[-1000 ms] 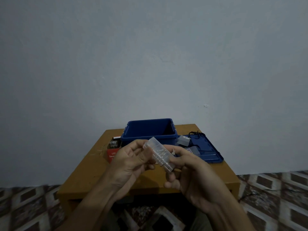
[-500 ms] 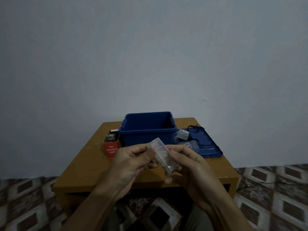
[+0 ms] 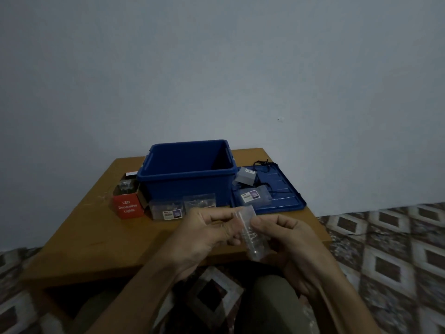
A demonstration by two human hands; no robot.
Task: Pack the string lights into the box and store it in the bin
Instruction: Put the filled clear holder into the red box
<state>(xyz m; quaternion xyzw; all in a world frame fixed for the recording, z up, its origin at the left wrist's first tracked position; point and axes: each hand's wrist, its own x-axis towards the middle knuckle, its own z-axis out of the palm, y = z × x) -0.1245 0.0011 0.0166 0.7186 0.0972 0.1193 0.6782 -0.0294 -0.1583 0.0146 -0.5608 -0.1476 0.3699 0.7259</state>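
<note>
Beyond both hands, on the wooden table [image 3: 96, 237], a blue bin [image 3: 187, 189] is seen standing open; only its dark inner walls are shown. Further to the left of the left hand [image 3: 207, 233], a red box [image 3: 127, 208] is placed beside the bin with its flaps open, and something pale and clear [image 3: 126, 186] is lodged in its top. Two clear packets [image 3: 167, 209] [image 3: 199, 201] are laid just beyond the left hand, against the front wall of the bin. Beyond the right hand [image 3: 286, 239], the blue lid [image 3: 284, 196] is laid flat, and on it a grey adapter [image 3: 245, 177], a black cable [image 3: 262, 162] and one labelled packet [image 3: 255, 195] are kept.

The clear packet of string lights [image 3: 250, 235] is held above the near edge of the table, between the two hands, nearly upright. It is pinched by the left hand on its left side with curled fingers, and it is gripped by the right hand with the thumb pressed on its upper part. Both forearms are stretched forward from below.
</note>
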